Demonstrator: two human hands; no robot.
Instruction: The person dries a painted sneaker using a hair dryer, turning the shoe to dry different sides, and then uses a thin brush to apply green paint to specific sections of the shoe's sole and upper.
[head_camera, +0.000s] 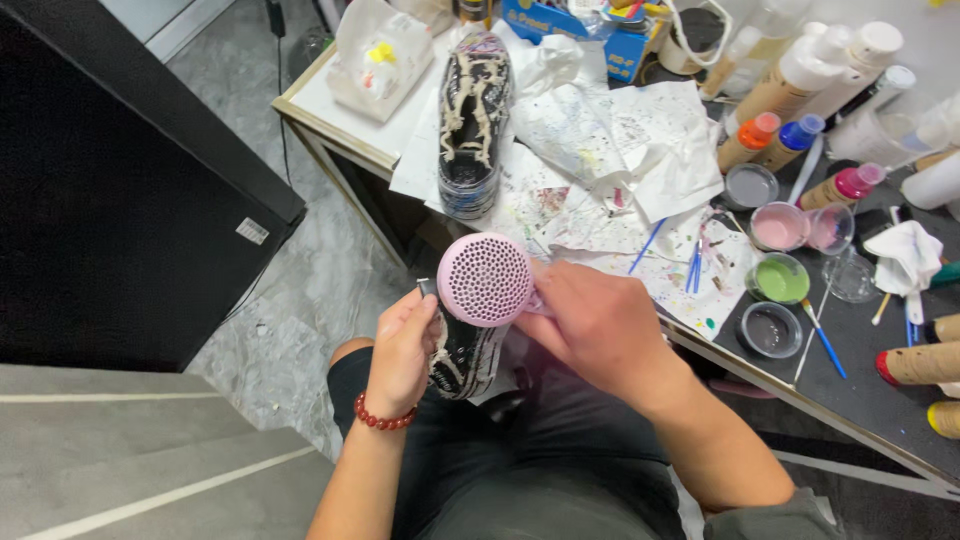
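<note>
My right hand (600, 325) grips a small pink hair dryer (485, 279) whose round perforated back grille faces the camera. Its nozzle points down at a black shoe painted with cream lines (462, 352), which my left hand (402, 350) holds by its side over my lap. A red bead bracelet (383, 419) circles my left wrist. A second black shoe with the same cream pattern (473, 120) lies on paper on the table beyond.
The table (330, 110) carries crumpled paint-spattered paper (620, 140), paint bottles with orange, blue and pink caps (790, 140), small cups of pink (780, 227) and green paint (778, 279), brushes and a white rag (905, 255). A black cabinet (120, 200) stands at left.
</note>
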